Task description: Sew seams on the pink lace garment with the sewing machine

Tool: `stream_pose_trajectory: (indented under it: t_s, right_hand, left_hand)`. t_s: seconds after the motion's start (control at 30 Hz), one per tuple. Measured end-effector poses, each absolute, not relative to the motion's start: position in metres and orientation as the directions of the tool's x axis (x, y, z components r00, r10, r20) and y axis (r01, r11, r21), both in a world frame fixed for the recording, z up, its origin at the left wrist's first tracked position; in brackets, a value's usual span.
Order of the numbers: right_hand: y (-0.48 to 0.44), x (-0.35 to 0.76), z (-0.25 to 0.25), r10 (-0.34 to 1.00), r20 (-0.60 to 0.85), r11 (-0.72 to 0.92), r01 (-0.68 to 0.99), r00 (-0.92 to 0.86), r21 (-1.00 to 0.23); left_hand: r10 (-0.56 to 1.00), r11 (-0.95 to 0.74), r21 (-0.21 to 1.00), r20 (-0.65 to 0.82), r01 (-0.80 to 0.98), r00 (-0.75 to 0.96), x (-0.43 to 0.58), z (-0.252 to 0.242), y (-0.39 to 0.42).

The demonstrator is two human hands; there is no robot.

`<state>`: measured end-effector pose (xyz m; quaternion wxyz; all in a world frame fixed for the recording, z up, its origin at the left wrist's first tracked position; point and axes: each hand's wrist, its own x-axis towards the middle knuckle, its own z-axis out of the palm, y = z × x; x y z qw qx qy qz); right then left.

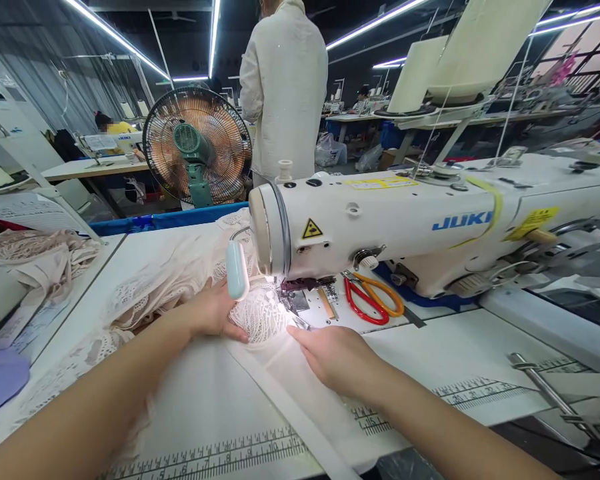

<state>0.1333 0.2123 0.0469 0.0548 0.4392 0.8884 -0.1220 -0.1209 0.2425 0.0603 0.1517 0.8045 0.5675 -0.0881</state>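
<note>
A white sewing machine (400, 213) stands over the white table, its small lamp (237, 270) lit near the needle area. Cream lace fabric (265, 313) lies below the machine head. My left hand (215, 312) rests on the lace left of the needle, thumb and fingers apart. My right hand (333, 353) pinches the fabric edge in front of the needle plate, its lower fingers hidden under the hand. A pale strip (293, 417) runs from the fabric toward the table's front edge.
Red and orange-handled scissors (373, 299) lie right of the needle. Piled lace pieces (155, 287) spread to the left, with a purple cloth (3, 377) at the far left. Behind the table are a fan (197, 147) and a standing person (290, 93).
</note>
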Motion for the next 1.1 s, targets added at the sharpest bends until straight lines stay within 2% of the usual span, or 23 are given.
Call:
stream_pose_trajectory:
  t_s: [0.33,0.47,0.57,0.63,0.67,0.77,0.83,0.97,1.1]
  right_hand:
    - [0.217,0.105,0.07,0.784,-0.393,0.496,0.866,-0.481,-0.07]
    - [0.218,0.095,0.071,0.779,-0.459,0.466,0.884,-0.428,-0.034]
    - [0.218,0.093,0.069,0.784,-0.473,0.446,0.895,-0.402,-0.023]
    - [0.217,0.096,0.068,0.791,-0.455,0.443,0.896,-0.41,-0.037]
    - [0.215,0.099,0.068,0.795,-0.437,0.447,0.893,-0.421,-0.049]
    - [0.208,0.113,0.065,0.806,-0.356,0.476,0.875,-0.474,-0.087]
    - [0.202,0.124,0.06,0.808,-0.277,0.506,0.854,-0.519,-0.122]
    - [0.195,0.144,0.044,0.796,-0.082,0.569,0.788,-0.6,-0.236]
    - [0.191,0.154,0.031,0.782,-0.02,0.593,0.754,-0.623,-0.284]
  left_hand:
    - [0.912,-0.296,0.14,-0.252,0.945,0.323,-0.124,0.07,0.273]
    - [0.94,-0.278,0.128,-0.17,0.952,0.297,-0.121,0.075,0.272]
    - [0.98,-0.193,0.091,-0.027,0.977,0.196,-0.108,0.08,0.253]
    - [0.996,-0.079,0.053,0.051,0.995,0.077,-0.094,0.08,0.231]
    - [0.997,-0.065,0.036,0.042,0.997,0.064,-0.087,0.078,0.219]
    - [0.977,-0.193,0.003,-0.091,0.981,0.193,-0.066,0.066,0.182]
    - [0.961,-0.253,-0.022,-0.126,0.967,0.248,-0.057,0.055,0.164]
    - [0.948,-0.295,-0.09,-0.155,0.951,0.279,-0.051,0.042,0.153]
    - [0.947,-0.267,-0.082,-0.205,0.96,0.246,-0.052,0.045,0.158]
